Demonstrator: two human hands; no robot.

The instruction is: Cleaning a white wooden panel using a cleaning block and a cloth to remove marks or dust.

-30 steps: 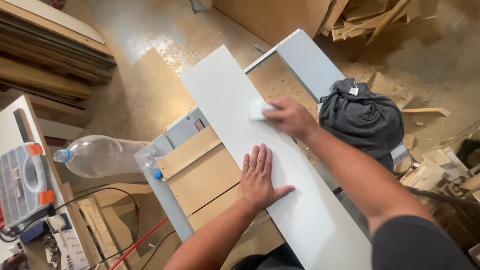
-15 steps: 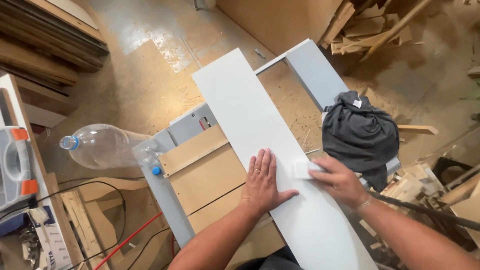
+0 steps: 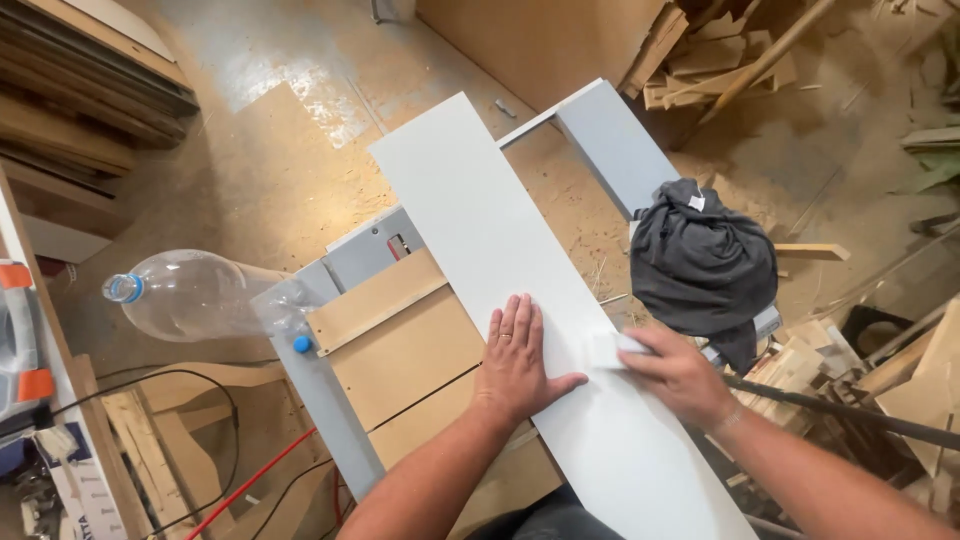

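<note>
While the left hand (image 3: 515, 355) is pressed flat, a white pad (image 3: 604, 349) is gripped by the right hand (image 3: 675, 372) near the white board's (image 3: 480, 215) close end; the far stretch beyond appears left.

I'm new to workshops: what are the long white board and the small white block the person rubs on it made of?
The long white board looks like laminated or painted sheet board: smooth, matte, evenly white; its core is hidden. The small white block under the right hand could be foam or a pad; too blurred to tell.

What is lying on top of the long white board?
On the long white board the left hand lies flat, and the right hand holds a small white block against it. The block's underside is hidden.
</note>
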